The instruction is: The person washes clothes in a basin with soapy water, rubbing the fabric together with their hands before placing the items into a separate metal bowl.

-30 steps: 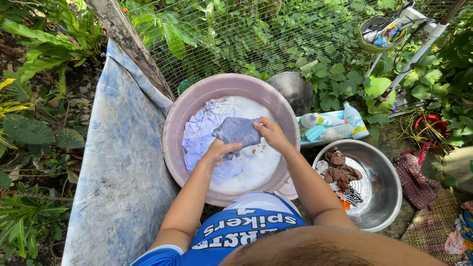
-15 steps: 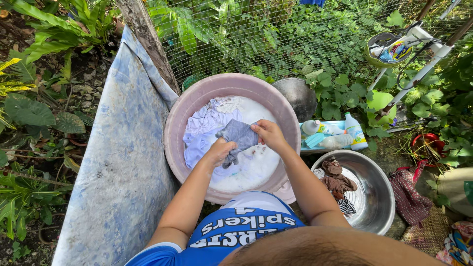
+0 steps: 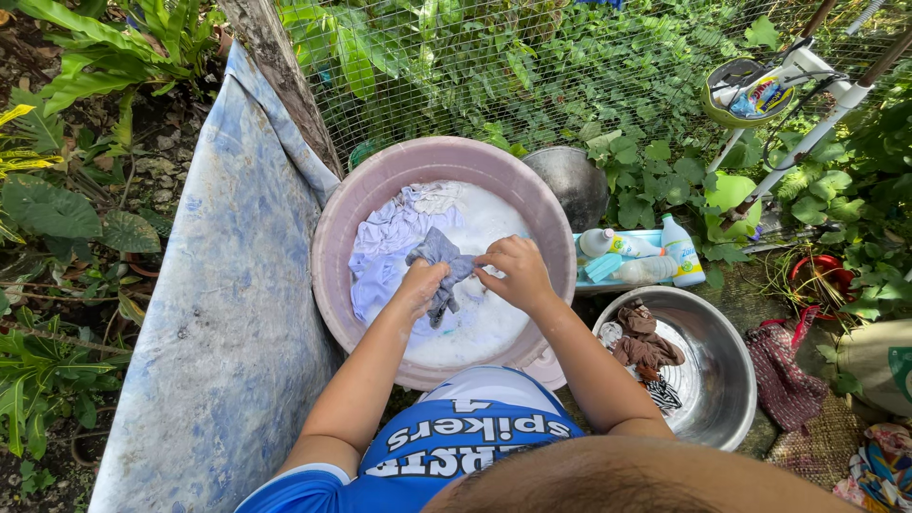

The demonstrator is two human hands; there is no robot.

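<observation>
The bunched grey cloth (image 3: 439,271) is partly covered by the left hand (image 3: 418,285) and the right hand (image 3: 513,271) — its full shape cannot be told. The pale clothes (image 3: 385,252) sink under white suds. The labels of the white plastic bottles (image 3: 655,252) are too small to tell — the colourful fabric (image 3: 879,465) is cut off by the edge

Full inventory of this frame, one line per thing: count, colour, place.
grey cloth: 1, grey, bunched between both hands over the pink basin
pink basin: 1, pink, centre, holds soapy water and pale laundry
steel basin: 1, silver, right, holds brown and striped clothes
bottles: about 3, white, blue tray behind the steel basin
tarp: 1, blue-grey, left
wire fence: 1, top
left hand: 1, gripping the cloth
right hand: 1, gripping the cloth
</observation>
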